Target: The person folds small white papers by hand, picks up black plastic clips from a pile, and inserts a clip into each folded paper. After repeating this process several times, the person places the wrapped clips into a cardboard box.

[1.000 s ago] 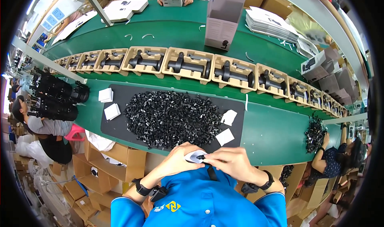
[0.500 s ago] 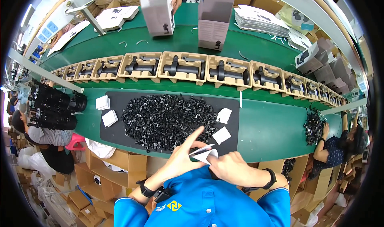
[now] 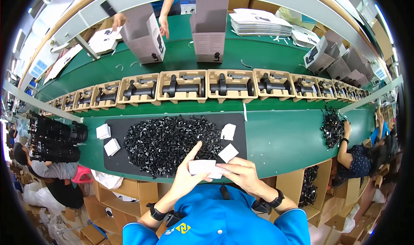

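In front of my chest, a small bundle of white folded leaflets (image 3: 202, 166) lies with its broad face up between my two hands. My left hand (image 3: 185, 179) grips its left side, the thumb side pointing up and away. The fingers of my right hand (image 3: 241, 172) pinch its right end. Just beyond my hands spreads a wide heap of small black parts (image 3: 172, 141), too small to name, on a dark grey mat (image 3: 114, 163). White leaflet stacks (image 3: 103, 131) sit at the mat's left. More white leaflets (image 3: 228, 153) lie right of the heap, close to my right hand.
Beyond the mat runs a row of cardboard trays (image 3: 183, 94) holding black devices. A co-worker's hands (image 3: 164, 27) are near an open grey carton (image 3: 144, 40). Black lens-like units (image 3: 54, 141) stand far left. At right, another person's hand touches black cables (image 3: 333, 128). Cardboard boxes (image 3: 129, 186) stand below the edge.
The leaflets have turned from bent and edge-on to lying flat, broad face up. My right hand has opened out along their end. Across the table, a co-worker's carton now stands tilted farther left.
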Demonstrator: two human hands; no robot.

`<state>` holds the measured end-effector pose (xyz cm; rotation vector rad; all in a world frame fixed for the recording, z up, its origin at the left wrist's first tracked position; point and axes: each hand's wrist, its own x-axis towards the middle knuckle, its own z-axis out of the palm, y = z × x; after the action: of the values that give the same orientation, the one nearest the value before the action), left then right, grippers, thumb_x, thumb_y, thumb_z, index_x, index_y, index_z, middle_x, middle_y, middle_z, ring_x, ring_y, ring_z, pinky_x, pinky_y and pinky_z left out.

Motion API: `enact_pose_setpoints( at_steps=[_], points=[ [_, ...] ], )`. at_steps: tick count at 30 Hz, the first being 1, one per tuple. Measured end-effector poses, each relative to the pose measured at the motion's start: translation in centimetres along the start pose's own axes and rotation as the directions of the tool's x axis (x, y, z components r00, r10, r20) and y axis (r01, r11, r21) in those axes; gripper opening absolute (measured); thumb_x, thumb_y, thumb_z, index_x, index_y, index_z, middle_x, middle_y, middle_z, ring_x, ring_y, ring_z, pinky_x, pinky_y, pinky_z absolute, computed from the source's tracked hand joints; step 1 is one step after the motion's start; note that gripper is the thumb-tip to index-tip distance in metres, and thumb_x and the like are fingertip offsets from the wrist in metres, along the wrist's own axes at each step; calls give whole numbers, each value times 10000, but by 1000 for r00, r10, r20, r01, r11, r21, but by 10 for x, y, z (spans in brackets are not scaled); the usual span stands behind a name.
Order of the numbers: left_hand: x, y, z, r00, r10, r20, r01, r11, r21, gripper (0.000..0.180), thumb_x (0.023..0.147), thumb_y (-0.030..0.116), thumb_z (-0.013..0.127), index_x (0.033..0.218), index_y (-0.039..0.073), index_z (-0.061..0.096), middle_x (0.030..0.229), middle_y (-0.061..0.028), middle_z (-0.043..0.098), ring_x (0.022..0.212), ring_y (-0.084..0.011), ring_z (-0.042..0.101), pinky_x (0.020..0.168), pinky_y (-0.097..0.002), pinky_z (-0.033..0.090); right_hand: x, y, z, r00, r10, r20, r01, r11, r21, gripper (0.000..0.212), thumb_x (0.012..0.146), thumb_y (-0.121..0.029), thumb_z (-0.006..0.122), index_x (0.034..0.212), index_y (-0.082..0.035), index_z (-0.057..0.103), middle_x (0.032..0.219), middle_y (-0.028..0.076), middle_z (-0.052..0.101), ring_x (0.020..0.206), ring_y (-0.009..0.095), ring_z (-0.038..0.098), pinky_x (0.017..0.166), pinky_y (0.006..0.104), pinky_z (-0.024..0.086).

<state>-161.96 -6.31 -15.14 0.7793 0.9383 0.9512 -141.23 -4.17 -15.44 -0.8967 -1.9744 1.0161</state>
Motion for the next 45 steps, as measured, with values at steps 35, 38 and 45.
enact_pose_setpoints(
  at_steps=[35, 38, 45],
  points=[
    [135, -25, 1, 953, -73, -293, 71, 997, -19, 425, 962, 260, 426, 1212, -81, 467, 1001, -217, 635, 811, -278, 673, 623, -339, 579, 3, 123, -159, 886, 463, 22, -461, 885, -63, 84, 742, -148, 702, 780, -73, 708, 721, 77, 670, 635, 174, 639, 591, 302, 495],
    [122, -11, -12, 928, -67, -366, 96, 994, 60, 456, 951, 315, 445, 1227, -48, 451, 965, -189, 644, 773, -266, 673, 579, -329, 576, 35, 207, -249, 639, 334, -693, -737, 525, -426, 146, 735, -187, 706, 706, -44, 691, 695, 127, 655, 587, 248, 637, 535, 329, 489],
    [110, -21, -8, 888, -191, -417, 221, 975, 25, 466, 950, 338, 439, 1247, -21, 457, 979, -184, 645, 759, -265, 670, 568, -318, 562, 61, 335, -267, 794, 21, -607, -607, -23, -794, 136, 669, -114, 617, 549, -51, 609, 645, 53, 619, 750, 215, 614, 509, 356, 504]
  ],
)
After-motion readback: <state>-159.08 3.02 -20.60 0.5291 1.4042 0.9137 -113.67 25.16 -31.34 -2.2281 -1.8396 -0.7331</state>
